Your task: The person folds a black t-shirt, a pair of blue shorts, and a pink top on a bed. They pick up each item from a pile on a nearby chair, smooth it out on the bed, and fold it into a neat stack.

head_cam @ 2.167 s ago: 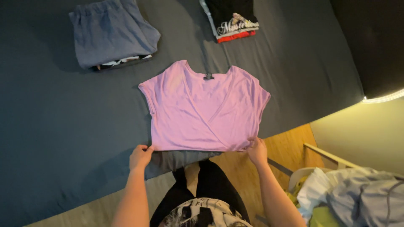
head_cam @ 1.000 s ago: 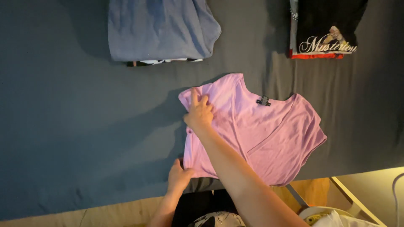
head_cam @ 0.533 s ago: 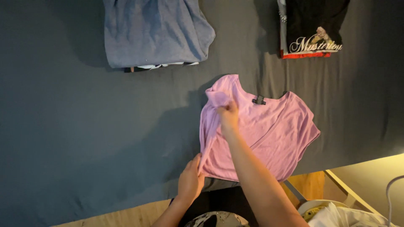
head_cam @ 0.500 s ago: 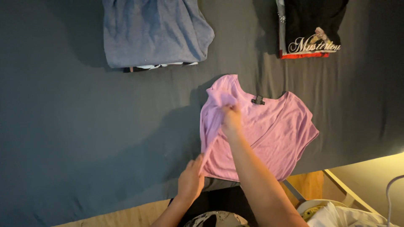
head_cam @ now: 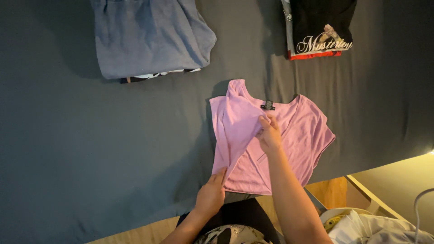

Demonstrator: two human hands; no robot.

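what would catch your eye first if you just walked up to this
The pink t-shirt in the middle of the dark grey sheet stands out, its left side folded over toward the centre. The right hand pinches the folded edge near the neckline, and the left hand presses the bottom hem. Above lie a folded blue-grey garment on the left and a black printed shirt on the right.

Dim, sharp view; warm glow at lower right, soft shadows.
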